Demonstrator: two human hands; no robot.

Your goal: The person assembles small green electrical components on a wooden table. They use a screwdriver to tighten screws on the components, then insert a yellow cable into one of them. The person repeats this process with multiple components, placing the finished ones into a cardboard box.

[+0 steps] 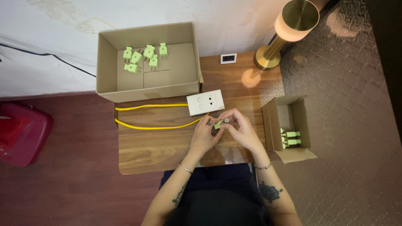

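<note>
Your left hand (204, 134) and right hand (240, 129) meet over the middle of the wooden table (146, 155). One green plug (218, 124) sits between them, fingers of both hands closed on it, just in front of the white socket plate (205, 102).

Counts:
- Large cardboard box (109, 86), far left of the table, open: six green plugs (144, 56), loose on its floor.
- Small cardboard box (302, 113), right edge of the table, open: green plugs (291, 138) stacked inside, about three; exact number hard to tell.
- One yellow cable (155, 127), looped across the table from the left edge to the socket plate's near side, passing just beside your left hand.
- One brass lamp (284, 29), lit, far right corner.
- One small white frame (228, 58) beside the lamp base.
- One red object (21, 132) on the floor to your left, kind unclear.

Nothing lies between your hands and either box.
</note>
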